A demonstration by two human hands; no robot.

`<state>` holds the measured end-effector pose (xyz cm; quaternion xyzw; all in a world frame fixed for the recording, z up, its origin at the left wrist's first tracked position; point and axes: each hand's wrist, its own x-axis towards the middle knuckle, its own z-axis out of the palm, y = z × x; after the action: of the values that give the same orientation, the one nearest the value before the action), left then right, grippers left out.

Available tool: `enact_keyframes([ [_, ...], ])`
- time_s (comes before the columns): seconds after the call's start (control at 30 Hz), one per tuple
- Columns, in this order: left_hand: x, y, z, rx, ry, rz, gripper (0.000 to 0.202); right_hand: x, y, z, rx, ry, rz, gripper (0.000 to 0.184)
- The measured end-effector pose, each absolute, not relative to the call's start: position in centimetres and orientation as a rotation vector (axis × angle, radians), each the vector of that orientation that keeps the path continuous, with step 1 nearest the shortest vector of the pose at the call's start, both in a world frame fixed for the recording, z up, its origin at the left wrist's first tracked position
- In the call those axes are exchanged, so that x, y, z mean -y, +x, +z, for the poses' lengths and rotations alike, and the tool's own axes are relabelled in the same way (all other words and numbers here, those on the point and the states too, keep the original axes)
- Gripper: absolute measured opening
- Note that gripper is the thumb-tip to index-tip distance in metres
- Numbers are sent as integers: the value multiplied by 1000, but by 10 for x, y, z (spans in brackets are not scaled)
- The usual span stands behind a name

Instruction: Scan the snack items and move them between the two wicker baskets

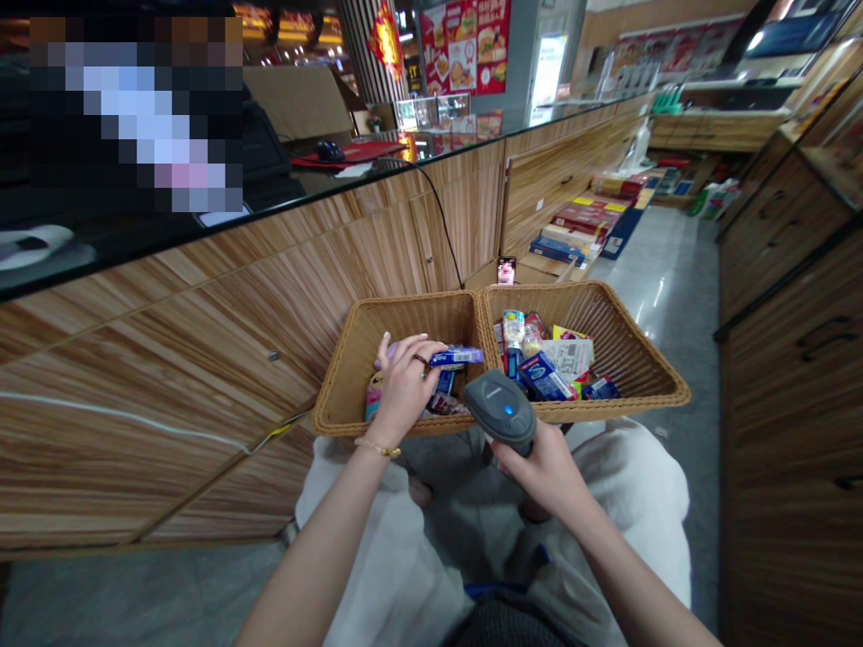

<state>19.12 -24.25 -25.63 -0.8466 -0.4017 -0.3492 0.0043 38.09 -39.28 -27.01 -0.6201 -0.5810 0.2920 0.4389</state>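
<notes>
My left hand (403,382) pinches a small blue packet (457,357) and holds it over the left wicker basket (351,359), where a few other packets lie. My right hand (543,467) grips a grey handheld barcode scanner (500,409), whose head with a blue light points toward the baskets. The right wicker basket (634,355) holds several snack packets and a white slip. Both baskets rest in front of my knees, which are covered in white cloth.
A long wooden counter (202,305) with a dark glass top runs along the left, with a cable hanging down its front. Wooden cabinets (788,359) stand on the right. Stacked boxed goods (580,229) lie on the floor farther down the aisle.
</notes>
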Motion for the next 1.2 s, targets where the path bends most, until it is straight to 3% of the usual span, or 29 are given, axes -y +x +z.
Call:
enact_keyframes([
  [1.2,243,192,-255,1224,-2635,-1170,21,395,383,-264,1410,-1585,727,18],
])
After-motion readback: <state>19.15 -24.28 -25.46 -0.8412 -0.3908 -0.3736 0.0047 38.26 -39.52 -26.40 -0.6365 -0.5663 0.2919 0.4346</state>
